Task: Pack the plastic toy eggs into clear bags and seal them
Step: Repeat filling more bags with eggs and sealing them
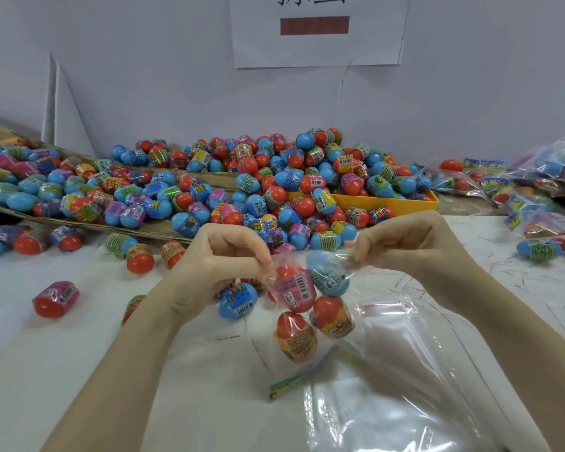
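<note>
Clear bag [310, 308], four toy eggs inside: held above the table [62, 353], hung lengthwise toward 6 o'clock from its mouth. Mouth is pinched at both corners, left hand [222, 256] at 9 o'clock, right hand [402, 243] at 3 o'clock. The unsealed strip between the fingertips is judged the line to be pressed.

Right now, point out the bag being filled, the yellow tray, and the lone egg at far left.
clear bag [310, 308], head view, front film over the eggs
yellow tray [385, 203], head view, front wall
pink-wrapped red egg [56, 299], head view, label middle
</note>
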Demonstrator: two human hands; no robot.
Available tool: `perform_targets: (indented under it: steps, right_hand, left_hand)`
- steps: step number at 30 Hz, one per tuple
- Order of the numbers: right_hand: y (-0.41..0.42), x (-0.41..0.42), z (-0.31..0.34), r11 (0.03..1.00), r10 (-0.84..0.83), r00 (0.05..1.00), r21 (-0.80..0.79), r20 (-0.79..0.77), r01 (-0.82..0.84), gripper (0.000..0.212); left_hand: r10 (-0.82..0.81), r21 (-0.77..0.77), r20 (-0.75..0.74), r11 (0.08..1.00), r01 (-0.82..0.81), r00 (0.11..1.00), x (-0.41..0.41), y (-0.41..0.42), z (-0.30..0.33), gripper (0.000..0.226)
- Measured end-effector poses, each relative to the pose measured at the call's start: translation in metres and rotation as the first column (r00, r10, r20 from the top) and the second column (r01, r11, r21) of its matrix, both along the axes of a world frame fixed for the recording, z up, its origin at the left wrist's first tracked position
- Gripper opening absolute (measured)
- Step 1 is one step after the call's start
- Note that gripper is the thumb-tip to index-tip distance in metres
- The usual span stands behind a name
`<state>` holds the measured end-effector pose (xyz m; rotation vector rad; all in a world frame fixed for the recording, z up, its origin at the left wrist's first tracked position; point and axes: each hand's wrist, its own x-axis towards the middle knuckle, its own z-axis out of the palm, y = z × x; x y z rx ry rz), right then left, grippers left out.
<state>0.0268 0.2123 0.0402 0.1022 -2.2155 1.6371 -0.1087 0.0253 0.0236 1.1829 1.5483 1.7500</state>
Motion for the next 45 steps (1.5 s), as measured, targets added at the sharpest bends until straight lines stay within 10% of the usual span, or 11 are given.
perform_targets:
  steps: [12, 34, 41, 45]
  right_hand:
    - [0.002, -0.004, -0.005, 0.991, -0.011, 0.999, -0.132, -0.038, 0.006, 0.035]
    - [-0.004, -0.005, -0.011, 0.956, -0.149, 0.986, 0.244, -0.074, 0.162, 0.051]
    - [0.013, 0.006, 0.002, 0.945, -0.094, 0.966, 0.327, 0.239, 0.011, 0.059]
    - [0.011, 0.006, 0.009, 0.956, -0.242, 0.970, 0.180, 0.031, 0.232, 0.028]
  left_hand:
    - [-0.090, -0.014, -0.005, 0.996, 0.090, 0.996, -0.001, -0.004, 0.004, 0.009]
    - [-0.026, -0.119, -0.038, 0.993, 0.022, 0.999, 0.004, 0.000, 0.007, 0.034]
    - [0.011, -0.137, -0.017, 0.991, -0.013, 1.000, 0.000, 0.000, 0.004, 0.040]
    - [0.000, -0.136, -0.028, 0.991, -0.004, 1.000, 0.001, 0.001, 0.005, 0.038]
